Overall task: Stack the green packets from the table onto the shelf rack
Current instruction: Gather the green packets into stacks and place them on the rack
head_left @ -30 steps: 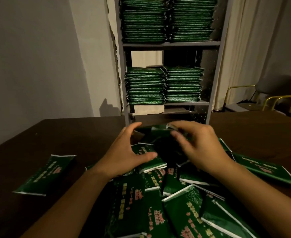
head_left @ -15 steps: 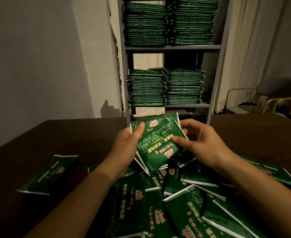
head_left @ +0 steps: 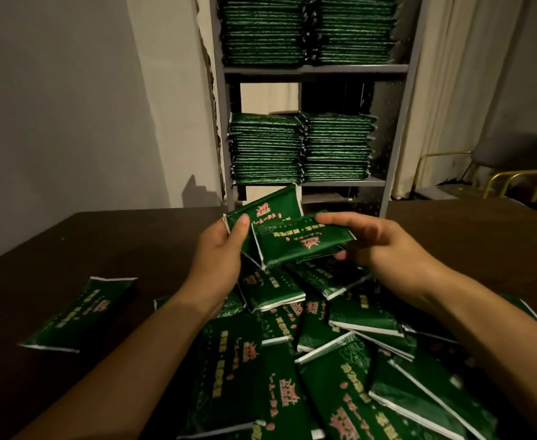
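Note:
My left hand [head_left: 221, 252] grips a small bundle of green packets [head_left: 270, 211], thumb across the top one, held tilted above the table. My right hand [head_left: 375, 242] pinches another green packet [head_left: 302, 244] by its right end and holds it over the bundle, turned crosswise. Below both hands lies a loose pile of several green packets [head_left: 318, 369] on the dark brown table [head_left: 134, 242]. Behind the table stands the grey shelf rack [head_left: 314, 69], with two stacks of green packets on the middle shelf [head_left: 302, 150] and two taller stacks on the upper shelf [head_left: 308, 30].
One green packet [head_left: 80, 314] lies apart on the table's left side. Free space shows above the middle-shelf stacks. A pale curtain [head_left: 445, 90] hangs right of the rack, and a grey chair with gold-coloured frame [head_left: 499, 166] stands at the far right.
Both hands lifted packets out of the pile and rose. The right hand has drawn one packet off the bundle and turned it crosswise.

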Motion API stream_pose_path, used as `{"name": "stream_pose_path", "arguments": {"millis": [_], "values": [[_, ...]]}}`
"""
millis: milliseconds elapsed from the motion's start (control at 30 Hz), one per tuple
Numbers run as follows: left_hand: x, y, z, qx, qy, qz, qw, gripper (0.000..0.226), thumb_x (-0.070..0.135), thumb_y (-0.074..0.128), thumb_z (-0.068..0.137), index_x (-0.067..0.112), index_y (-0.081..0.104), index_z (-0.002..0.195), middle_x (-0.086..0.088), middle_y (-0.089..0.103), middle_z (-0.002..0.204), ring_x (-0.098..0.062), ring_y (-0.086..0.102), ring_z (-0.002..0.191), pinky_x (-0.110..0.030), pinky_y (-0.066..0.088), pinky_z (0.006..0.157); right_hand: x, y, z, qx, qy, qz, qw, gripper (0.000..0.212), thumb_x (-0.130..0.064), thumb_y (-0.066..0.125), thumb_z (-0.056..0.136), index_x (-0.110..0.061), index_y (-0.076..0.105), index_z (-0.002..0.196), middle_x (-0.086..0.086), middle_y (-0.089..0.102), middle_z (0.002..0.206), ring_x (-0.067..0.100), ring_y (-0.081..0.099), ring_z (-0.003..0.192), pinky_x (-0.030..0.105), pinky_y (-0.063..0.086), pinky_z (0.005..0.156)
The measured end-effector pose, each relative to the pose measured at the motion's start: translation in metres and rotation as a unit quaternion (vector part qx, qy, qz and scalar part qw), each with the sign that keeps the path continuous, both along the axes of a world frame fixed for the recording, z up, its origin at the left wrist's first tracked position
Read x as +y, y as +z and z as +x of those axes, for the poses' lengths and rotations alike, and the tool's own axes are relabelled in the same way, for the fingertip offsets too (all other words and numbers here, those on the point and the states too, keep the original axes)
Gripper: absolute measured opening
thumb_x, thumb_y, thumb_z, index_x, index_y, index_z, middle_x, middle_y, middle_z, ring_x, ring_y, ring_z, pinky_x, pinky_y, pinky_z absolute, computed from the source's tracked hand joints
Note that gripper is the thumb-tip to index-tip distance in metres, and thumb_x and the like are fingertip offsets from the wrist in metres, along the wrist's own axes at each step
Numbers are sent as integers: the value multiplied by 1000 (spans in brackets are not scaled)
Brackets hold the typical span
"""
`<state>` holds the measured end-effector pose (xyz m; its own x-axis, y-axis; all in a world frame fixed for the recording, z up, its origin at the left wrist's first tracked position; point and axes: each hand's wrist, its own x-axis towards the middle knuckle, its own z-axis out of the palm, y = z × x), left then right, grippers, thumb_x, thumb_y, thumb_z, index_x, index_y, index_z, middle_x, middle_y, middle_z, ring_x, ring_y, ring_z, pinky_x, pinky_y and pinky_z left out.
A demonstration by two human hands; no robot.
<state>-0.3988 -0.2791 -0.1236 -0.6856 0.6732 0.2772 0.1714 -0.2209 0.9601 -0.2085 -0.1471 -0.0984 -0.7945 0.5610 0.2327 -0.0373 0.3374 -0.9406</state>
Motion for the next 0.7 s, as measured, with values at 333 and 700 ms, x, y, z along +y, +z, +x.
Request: {"name": "stream_pose_path", "arguments": {"millis": [333, 700], "values": [[0, -1, 18, 14, -173, -64, 983, 68, 75, 66, 78, 37, 58, 134, 14, 63, 136, -8, 55, 130, -43, 44, 111, -10, -11, -16, -67, -227, 258, 937, 34, -45, 74, 85, -17, 69, 66, -6, 70, 58, 1, 65, 54, 20, 50, 52], [-4, -7, 1, 19, 7, 20, 1000, 20, 16, 61, 99, 29, 62, 115, 3, 69, 116, -19, 72, 99, -33, 62, 64, -5, -9, 2, -231, -103, 321, 913, 29, -53, 68, 85, -29, 67, 102, -8, 63, 105, 11, 61, 98, 39, 55, 90]]}}
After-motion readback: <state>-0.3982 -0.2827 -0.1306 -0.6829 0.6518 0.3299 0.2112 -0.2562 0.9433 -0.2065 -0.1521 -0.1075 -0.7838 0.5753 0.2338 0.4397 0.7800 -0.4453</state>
